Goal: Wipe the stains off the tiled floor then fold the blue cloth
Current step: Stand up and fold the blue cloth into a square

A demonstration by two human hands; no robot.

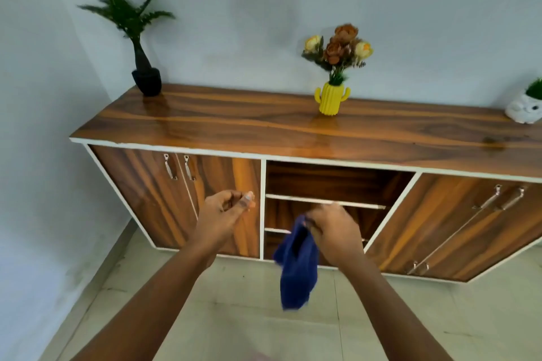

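Blue cloth [297, 269] dangling over the floor [234, 316].
Right hand [334, 231] pinches its top corner; left hand [224, 211], fingers loosely curled, holds nothing. With one corner held, the fold may bunch, or the cloth could slip.

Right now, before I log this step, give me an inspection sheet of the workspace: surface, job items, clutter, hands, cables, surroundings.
Surface: pale tiled floor, a few small dark marks showing.
Job's things: blue cloth hanging bunched in the air, not folded.
Clutter: nothing seen on the floor.
Grippers: right hand pinches the cloth's top edge; left hand loosely curled, empty, apart from the cloth.
Cables: nothing seen.
Surroundings: wooden sideboard against the wall, doors closed, centre shelves open; on top a dark potted plant, a yellow cactus vase with flowers, and a white pot at the right edge.
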